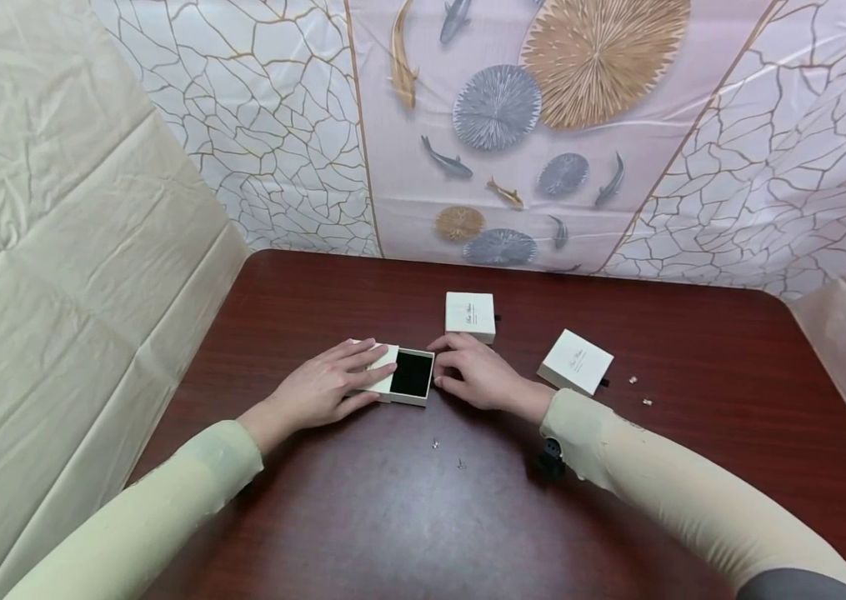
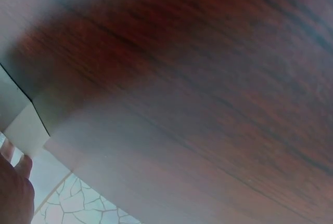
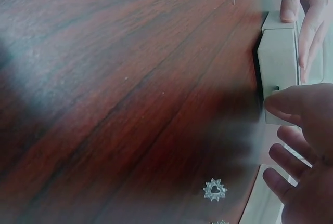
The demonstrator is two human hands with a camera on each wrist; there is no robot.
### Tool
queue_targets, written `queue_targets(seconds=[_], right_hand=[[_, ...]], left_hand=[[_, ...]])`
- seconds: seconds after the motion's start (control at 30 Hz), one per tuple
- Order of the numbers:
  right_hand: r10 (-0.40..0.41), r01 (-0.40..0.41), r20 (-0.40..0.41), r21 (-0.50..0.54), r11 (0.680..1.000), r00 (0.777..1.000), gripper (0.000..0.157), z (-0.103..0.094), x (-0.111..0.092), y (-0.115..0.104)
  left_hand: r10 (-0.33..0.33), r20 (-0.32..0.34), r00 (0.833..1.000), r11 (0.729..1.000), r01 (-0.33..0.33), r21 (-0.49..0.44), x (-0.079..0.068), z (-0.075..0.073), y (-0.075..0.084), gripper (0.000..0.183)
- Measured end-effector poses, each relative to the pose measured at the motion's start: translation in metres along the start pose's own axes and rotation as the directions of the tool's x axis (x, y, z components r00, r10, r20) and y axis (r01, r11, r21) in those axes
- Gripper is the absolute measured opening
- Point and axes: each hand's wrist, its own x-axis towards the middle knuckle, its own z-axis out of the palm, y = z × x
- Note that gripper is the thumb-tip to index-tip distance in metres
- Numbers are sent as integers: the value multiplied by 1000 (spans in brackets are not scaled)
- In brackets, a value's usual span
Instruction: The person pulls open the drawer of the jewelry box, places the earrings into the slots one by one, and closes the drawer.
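A small white jewelry box [image 1: 373, 379] lies on the table with its drawer [image 1: 412, 375] part way out, baring a black lining. My left hand [image 1: 336, 383] holds the sleeve of this box, fingers across the top and thumb along the near side. At the drawer's outer end, my right hand [image 1: 478, 372] grips with thumb and index finger. In the right wrist view the thumb presses on the end face by a small black pull tab [image 3: 277, 88]. The other fingers of that hand are bent, away from the box.
Two more white boxes stand closed, one behind my right hand [image 1: 470, 317] and one further right [image 1: 576, 362]. Small stud earrings [image 1: 435, 444] lie in front of the opened box. Another pair of small sparkling pieces [image 1: 633, 380] sits at the right. Patterned cloth hangs behind the table.
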Motion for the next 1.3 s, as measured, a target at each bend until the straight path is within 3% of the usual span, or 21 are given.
queue_targets(seconds=[0.33, 0.53, 0.87, 1.3], right_hand=[[29, -29, -16, -5, 1000, 999, 14, -11, -15, -4], [-67, 65, -12, -101, 993, 998, 10, -18, -28, -14], [-199, 195, 10, -256, 947, 980, 17, -16, -43, -39], [-250, 263, 85, -371, 891, 965, 12, 2, -53, -51]], left_hand=[[-2, -8, 1000, 1000, 2, 10, -1, 3, -1, 50], [-8, -7, 1000, 1000, 8, 1, 0, 3, 0, 50], [-9, -13, 1000, 1000, 8, -9, -1, 2, 1, 51], [-10, -17, 1000, 1000, 9, -27, 0, 3, 0, 50]])
